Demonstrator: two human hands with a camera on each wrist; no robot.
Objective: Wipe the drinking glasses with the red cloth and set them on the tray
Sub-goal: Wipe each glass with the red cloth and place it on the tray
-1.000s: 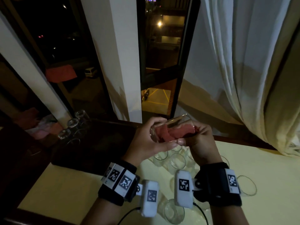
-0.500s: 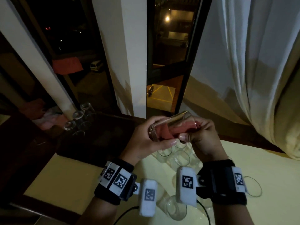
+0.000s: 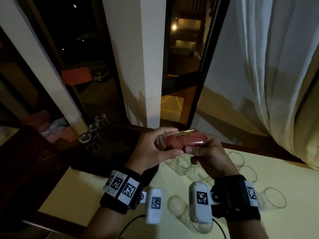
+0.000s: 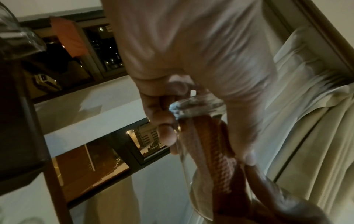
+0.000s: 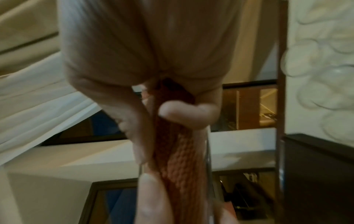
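Head view shows the left hand curled round a glass held on its side above the table, base end in its palm; the right hand at 3 o'clock pinches the red cloth stuffed inside it. More glasses stand at 5 o'clock; the dark tray at 9 o'clock carries wiped glasses on its far edge

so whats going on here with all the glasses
A person is wiping a drinking glass held on its side above the table. The left hand grips the base end, and the right hand works the red cloth stuffed inside it. Several glasses wait on the table; a few already stand at the far edge of the dark tray.
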